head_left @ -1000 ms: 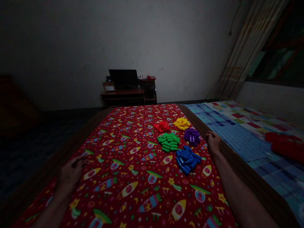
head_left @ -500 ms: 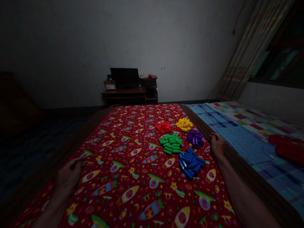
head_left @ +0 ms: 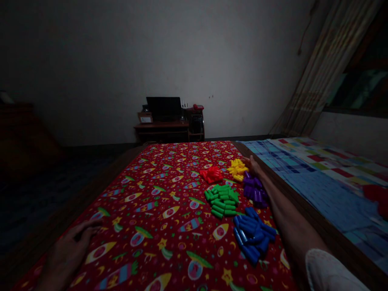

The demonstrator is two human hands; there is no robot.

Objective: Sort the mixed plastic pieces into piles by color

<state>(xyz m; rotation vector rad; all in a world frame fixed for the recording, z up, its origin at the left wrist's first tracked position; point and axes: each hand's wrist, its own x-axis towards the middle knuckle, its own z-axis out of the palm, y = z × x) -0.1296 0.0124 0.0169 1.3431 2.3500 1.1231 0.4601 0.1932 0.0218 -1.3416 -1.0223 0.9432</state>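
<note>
Five heaps of small plastic pieces lie on a red rocket-print cloth (head_left: 169,194): red (head_left: 212,174), yellow (head_left: 238,168), green (head_left: 222,199), purple (head_left: 255,190) and blue (head_left: 253,237). My right hand (head_left: 252,165) reaches along the cloth's right edge and touches the yellow heap; its fingers are too small and dark to read. My right forearm (head_left: 287,220) runs beside the purple and blue heaps. My left hand (head_left: 68,252) rests flat on the cloth at the lower left, fingers stretched out, holding nothing.
A dark wooden border (head_left: 306,218) runs along the cloth's right side, with a blue checked sheet (head_left: 327,186) beyond it. A low desk with a dark screen (head_left: 165,109) stands at the far wall. A curtain (head_left: 321,72) hangs at right.
My right hand has slid forward from beside the purple heap to the yellow heap. The view has moved closer to the heaps. My left hand stays flat on the cloth.
</note>
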